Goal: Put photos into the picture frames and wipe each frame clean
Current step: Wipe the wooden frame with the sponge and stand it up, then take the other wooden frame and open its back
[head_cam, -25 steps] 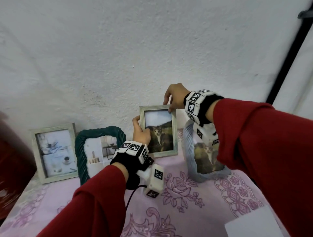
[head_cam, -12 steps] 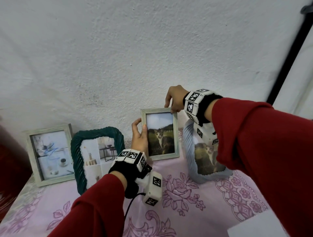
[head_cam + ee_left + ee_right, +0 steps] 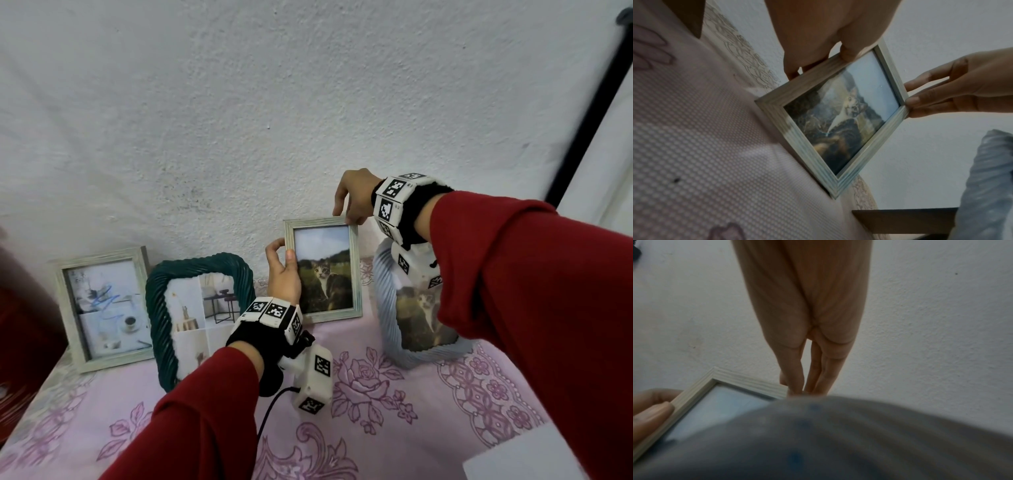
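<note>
Small grey-wood frame (image 3: 322,272) with a cat photo (image 3: 325,277) inside, upright at the back of the bench (image 3: 394,421), close to the white wall (image 3: 274,102). Left hand (image 3: 282,274) gripping its left edge, thumb on the front and fingers curled behind. Right hand (image 3: 352,202) pinching the top right corner, thumb in front, fingertips behind. In the left wrist view, bottom edge of the frame down on the pink floral cloth (image 3: 359,387); whether a back stand is out, hidden.

Just to the right, a pale blue ribbed frame (image 3: 387,308) with another cat picture, partly behind the right forearm. To the left, a dark green ribbed frame (image 3: 161,308) and a second grey-wood frame (image 3: 102,305), both upright and filled. White sheet (image 3: 520,455) at the near right corner.

Judged step: setting the frame in the row of 4.

Risks from here:
- Letting go before the stand bears weight: frame tips forward or slides on the cloth.
- Right forearm and wrist unit sit very near the blue frame; a careless pull back could knock it over.
- Left thumb lies at the glass edge: likely a fresh smudge, undoing any wiping.
</note>
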